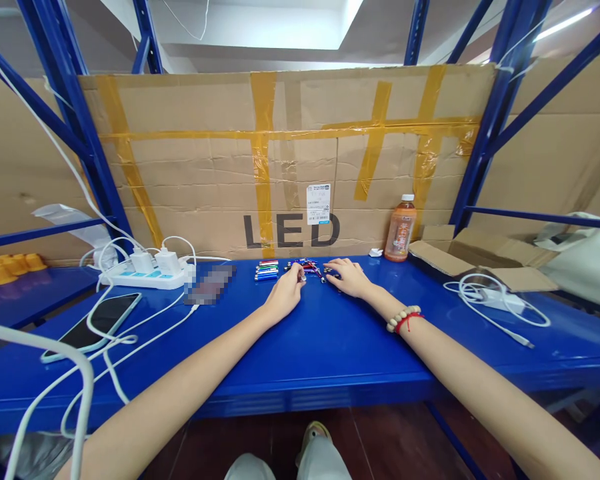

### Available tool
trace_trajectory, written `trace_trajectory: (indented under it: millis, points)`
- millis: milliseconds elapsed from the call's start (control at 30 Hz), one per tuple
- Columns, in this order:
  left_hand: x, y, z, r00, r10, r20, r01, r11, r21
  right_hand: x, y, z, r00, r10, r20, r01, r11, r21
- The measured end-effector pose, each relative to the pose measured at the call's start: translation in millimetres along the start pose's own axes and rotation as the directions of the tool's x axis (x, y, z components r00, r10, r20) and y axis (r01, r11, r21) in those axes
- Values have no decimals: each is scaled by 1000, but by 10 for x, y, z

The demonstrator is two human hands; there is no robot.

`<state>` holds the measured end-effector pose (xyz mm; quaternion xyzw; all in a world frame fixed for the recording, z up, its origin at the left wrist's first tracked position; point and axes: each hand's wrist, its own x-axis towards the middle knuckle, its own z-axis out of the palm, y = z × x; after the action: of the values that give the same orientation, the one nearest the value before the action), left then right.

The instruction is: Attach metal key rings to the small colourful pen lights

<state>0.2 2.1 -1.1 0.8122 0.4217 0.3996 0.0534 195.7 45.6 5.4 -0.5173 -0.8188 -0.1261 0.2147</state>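
Head view: blue shelf [320, 353] under hands [286, 292], taped cardboard [205, 167] behind.

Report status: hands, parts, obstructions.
Left hand at pile of small, shiny, multicoloured pieces, grip unclear; right hand at its right edge. Multicoloured cylinders rowed left. White cables off both sides, clear of pile.
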Motion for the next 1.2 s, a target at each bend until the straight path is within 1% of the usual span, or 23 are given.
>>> trace_trajectory:
  millis: [67,133,233,300,433,600,733,967,1067,1200]
  points:
    - [1,-2,-3,1000,2,15,-2,1000,-4,5,-31,34,998,21,56,-19,999,-34]
    - [-1,-3,-3,1000,6,21,-6,1000,-8,8,-69,48,992,68,109,-62,996,-59]
    - [-6,-6,-1,1000,13,18,-13,1000,8,3,-101,36,980,138,142,-128,989,-75]
    - [-6,-13,0,1000,13,15,-13,1000,22,-2,-99,19,982,151,116,-142,987,-79]
    - [-6,-26,-5,1000,8,15,-9,1000,27,-8,-78,-5,990,135,27,-132,986,-101]
    - [-18,-11,-15,1000,11,16,-12,1000,27,-8,-84,-33,991,123,52,-117,988,-104]
    - [-13,1,-17,1000,-9,22,9,999,33,-6,-89,-60,994,103,33,-99,989,-107]
    - [1,1,-12,999,-12,34,12,1000,-2,-1,-68,-73,989,144,35,-139,982,-125]
    - [-3,7,-13,999,-13,32,12,1000,6,-4,-75,-86,988,153,12,-151,985,-86]
    - [-7,19,-17,999,-19,44,17,999,39,-13,-82,-86,983,185,21,-184,982,-37]
